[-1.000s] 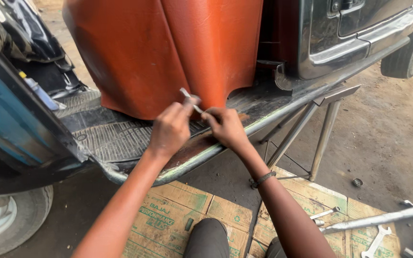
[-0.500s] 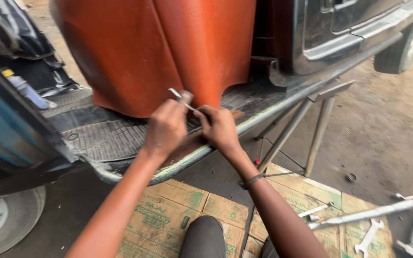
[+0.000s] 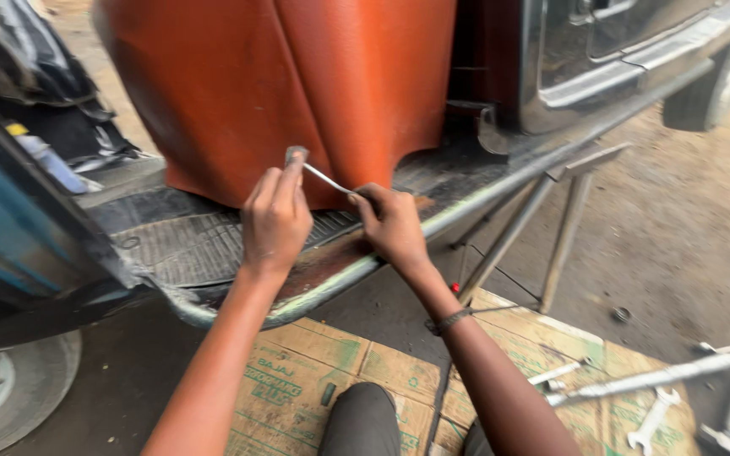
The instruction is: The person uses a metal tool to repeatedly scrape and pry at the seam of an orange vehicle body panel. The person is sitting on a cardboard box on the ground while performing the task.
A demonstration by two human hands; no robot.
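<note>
My left hand (image 3: 275, 219) grips the upper end of a slim metal wrench (image 3: 321, 176), which slants down to the right. My right hand (image 3: 390, 224) closes around the wrench's lower end, low against the orange body panel (image 3: 297, 84) of a vehicle. Both hands hover over the ribbed black floor mat (image 3: 187, 245) and the worn metal edge of the floorboard (image 3: 331, 270). What the wrench's lower end sits on is hidden by my right hand. A thin band circles my right wrist.
Flattened cardboard (image 3: 297, 380) lies on the ground under my knee (image 3: 363, 418). Wrenches and a long metal rod (image 3: 644, 382) lie at the lower right. Metal stand legs (image 3: 551, 228) slope down under the vehicle. A tyre (image 3: 2, 397) sits lower left, a blue panel (image 3: 10, 219) at left.
The wrench's upper end has swung left and my hands have moved further apart. The view has shifted a little closer to the vehicle.
</note>
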